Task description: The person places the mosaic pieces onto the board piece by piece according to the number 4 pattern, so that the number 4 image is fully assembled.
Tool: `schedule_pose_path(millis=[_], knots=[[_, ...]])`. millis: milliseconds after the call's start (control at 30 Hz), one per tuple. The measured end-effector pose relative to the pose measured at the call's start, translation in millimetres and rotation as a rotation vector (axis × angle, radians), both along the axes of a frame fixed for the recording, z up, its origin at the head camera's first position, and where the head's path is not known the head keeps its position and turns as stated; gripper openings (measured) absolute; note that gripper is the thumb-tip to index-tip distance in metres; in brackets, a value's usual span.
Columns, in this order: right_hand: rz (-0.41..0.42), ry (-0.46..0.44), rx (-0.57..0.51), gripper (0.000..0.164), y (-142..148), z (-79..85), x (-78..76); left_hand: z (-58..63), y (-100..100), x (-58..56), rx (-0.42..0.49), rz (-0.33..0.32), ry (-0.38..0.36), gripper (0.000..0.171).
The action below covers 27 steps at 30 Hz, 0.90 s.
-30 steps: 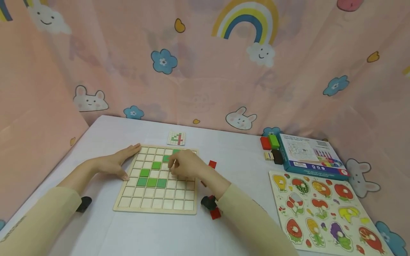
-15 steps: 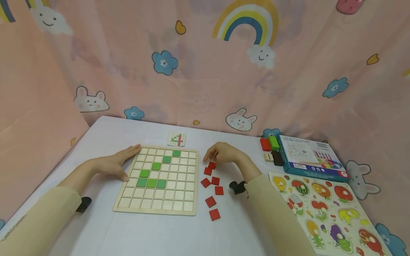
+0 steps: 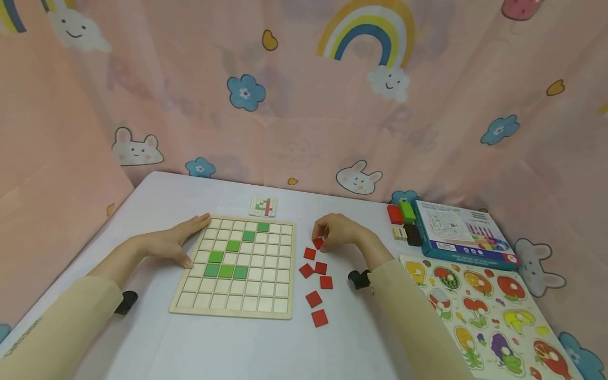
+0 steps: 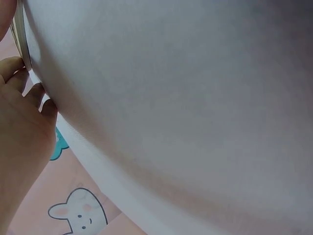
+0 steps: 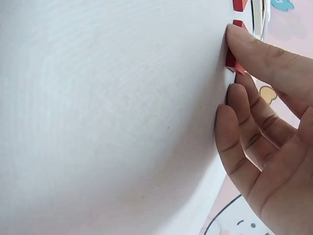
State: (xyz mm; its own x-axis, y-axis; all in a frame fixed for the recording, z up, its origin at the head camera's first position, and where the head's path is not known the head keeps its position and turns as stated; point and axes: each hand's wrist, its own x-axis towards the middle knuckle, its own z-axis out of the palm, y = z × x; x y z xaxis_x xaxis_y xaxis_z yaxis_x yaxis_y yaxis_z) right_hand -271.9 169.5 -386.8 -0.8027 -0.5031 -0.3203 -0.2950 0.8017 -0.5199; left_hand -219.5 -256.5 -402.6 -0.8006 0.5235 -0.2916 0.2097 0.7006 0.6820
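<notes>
In the head view a wooden grid board [image 3: 249, 303] lies on the white table, with several green tiles [image 3: 226, 271] set in a diagonal and a short row. My left hand [image 3: 166, 244] rests at the board's left edge, fingers spread and thumb on the rim; the left wrist view catches only part of this hand [image 4: 24, 122]. To the right of the board, my right hand [image 3: 343, 232] pinches the topmost red tile [image 3: 317, 243] at the table surface. The right wrist view has the thumb against that red tile [image 5: 232, 58], the other fingers curled beside it.
Several loose red tiles [image 3: 320, 318] lie scattered along the board's right side. A small pattern card [image 3: 263, 206] sits behind the board. At the right are coloured blocks [image 3: 394, 214], a blue game box [image 3: 467, 232] and a fruit puzzle board [image 3: 456, 316].
My right hand has left the board and moved right to the red tiles, where it now grips the topmost one. The left hand stays at the board's edge.
</notes>
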Motion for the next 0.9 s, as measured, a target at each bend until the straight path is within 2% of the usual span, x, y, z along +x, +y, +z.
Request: schedule_pose_path(millis=[233,400,633,900], knots=[[-0.011,0.011,-0.045,0.015,0.9,1.6,-3.8,0.9,0.2,0.0,-0.01,0.004,0.0,0.122],[-0.048,0.0,-0.148,0.01,-8.4,7.9,-7.2,1.6,-0.4,0.1,-0.004,0.004,-0.004,0.121],[-0.077,0.046,-0.282,0.014,-39.8,12.0,-5.7,0.8,-0.9,-0.6,0.004,-0.001,-0.003,0.121],[-0.115,0.097,-0.346,0.014,-84.9,1.0,-1.3,1.8,-0.8,0.1,0.003,0.0,-0.008,0.121]])
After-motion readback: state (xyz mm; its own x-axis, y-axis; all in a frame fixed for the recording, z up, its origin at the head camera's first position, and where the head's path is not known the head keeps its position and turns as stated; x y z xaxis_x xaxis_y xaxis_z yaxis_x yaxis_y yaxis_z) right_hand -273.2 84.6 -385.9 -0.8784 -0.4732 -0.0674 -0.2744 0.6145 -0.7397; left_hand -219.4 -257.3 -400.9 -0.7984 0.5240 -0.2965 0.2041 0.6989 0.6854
